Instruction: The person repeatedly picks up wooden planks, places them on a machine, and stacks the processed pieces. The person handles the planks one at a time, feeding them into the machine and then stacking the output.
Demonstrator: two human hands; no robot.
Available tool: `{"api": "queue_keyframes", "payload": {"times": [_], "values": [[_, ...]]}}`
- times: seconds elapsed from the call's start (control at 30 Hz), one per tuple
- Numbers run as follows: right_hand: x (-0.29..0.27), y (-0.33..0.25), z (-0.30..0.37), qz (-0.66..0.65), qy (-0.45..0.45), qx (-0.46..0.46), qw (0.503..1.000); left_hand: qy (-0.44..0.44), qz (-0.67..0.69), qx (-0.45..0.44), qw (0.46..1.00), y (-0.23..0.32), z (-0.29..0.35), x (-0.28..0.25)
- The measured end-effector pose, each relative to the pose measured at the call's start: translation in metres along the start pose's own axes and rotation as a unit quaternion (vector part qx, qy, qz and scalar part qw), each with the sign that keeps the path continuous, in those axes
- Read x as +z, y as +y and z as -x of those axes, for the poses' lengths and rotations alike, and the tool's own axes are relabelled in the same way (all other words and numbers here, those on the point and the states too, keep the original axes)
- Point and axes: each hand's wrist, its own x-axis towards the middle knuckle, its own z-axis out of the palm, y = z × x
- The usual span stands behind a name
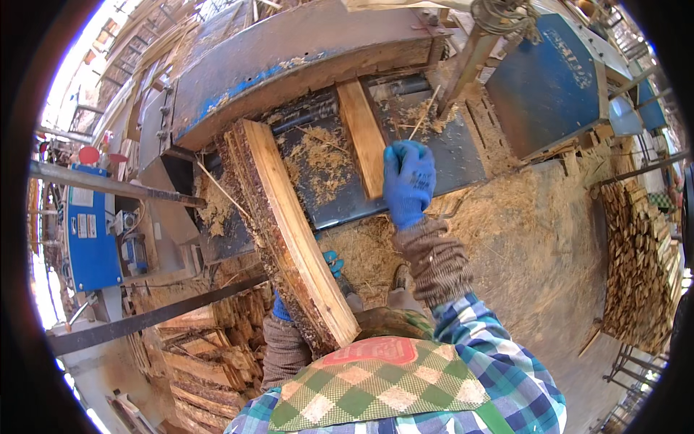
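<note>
A long board with bark along its left side (295,224) slants from the machine's bed toward my body. My left hand (333,265), in a blue glove, is wrapped around it from beneath; only fingertips and a bit of the cuff show past its edges. A shorter, cleaner board (360,134) lies on the dark metal bed (455,159), its far end at the roller under the machine's housing. Beside that board's near right edge is my blue-gloved right hand (409,182), fingers curled in. Whether it grips anything is hidden. A thin wood sliver (425,112) lies just beyond it.
The machine's long rusty housing (303,61) spans the far side. Sawdust (318,163) covers parts of the bed and floor. A metal bar (116,186) juts in from the left, above stacked offcuts (210,347). A blue cabinet (546,87) and a wood pile (640,264) stand at right.
</note>
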Motion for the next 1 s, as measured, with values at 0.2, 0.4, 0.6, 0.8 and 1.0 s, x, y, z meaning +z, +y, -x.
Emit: {"api": "queue_keyframes", "payload": {"times": [0.2,0.4,0.6,0.8,1.0], "values": [[0.001,-0.011,-0.012,-0.089,0.068,-0.032,0.993,-0.037,-0.066,0.055,0.996,-0.001,-0.015,-0.014],[-0.027,-0.016,0.11,-0.27,-0.188,-0.176,0.928,-0.01,-0.069,0.135,0.988,0.032,0.008,0.002],[-0.075,-0.05,0.239,-0.386,-0.303,0.084,0.867,0.031,-0.061,0.167,0.984,0.014,0.028,0.03],[-0.063,-0.082,0.195,-0.251,-0.282,0.023,0.926,0.031,-0.063,0.174,0.982,0.021,0.034,0.008],[-0.036,-0.093,0.181,-0.266,-0.29,0.079,0.916,0.045,-0.08,0.168,0.981,0.06,0.025,-0.031]]}}
